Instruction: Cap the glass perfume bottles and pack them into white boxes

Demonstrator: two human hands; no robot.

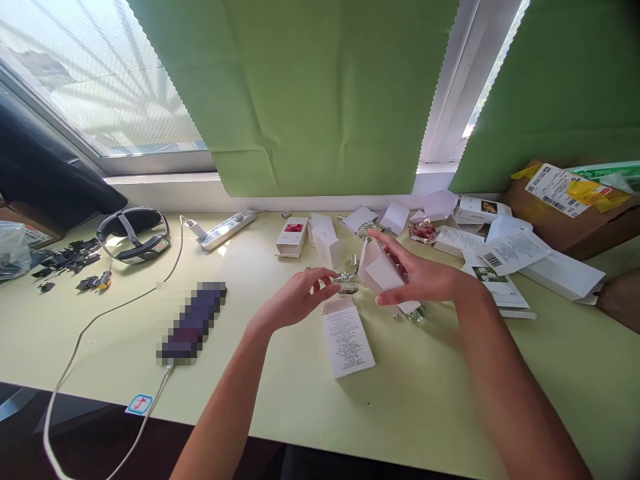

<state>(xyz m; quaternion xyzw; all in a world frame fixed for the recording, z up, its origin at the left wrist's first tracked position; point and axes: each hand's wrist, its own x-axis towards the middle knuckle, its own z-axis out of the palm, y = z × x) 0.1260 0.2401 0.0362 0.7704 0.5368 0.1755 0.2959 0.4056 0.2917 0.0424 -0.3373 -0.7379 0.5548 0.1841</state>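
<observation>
My left hand [299, 297] is pinched on a small clear glass bottle with a silver cap [349, 281], held just above the pale green table [280, 400]. My right hand [419, 275] grips a small white carton [380, 270] with its flap open, tilted toward the bottle. The two hands are close together over the middle of the table. A flat white box printed with text [346, 339] lies on the table right below them. Another glass bottle [415, 312] lies partly hidden under my right hand.
Several white cartons and leaflets [480, 240] are scattered at the back right, beside a brown parcel [570, 213]. A power strip [227, 229], a headset [133, 232], small black parts [65, 257] and a blurred dark device with a white cable [193, 321] lie on the left.
</observation>
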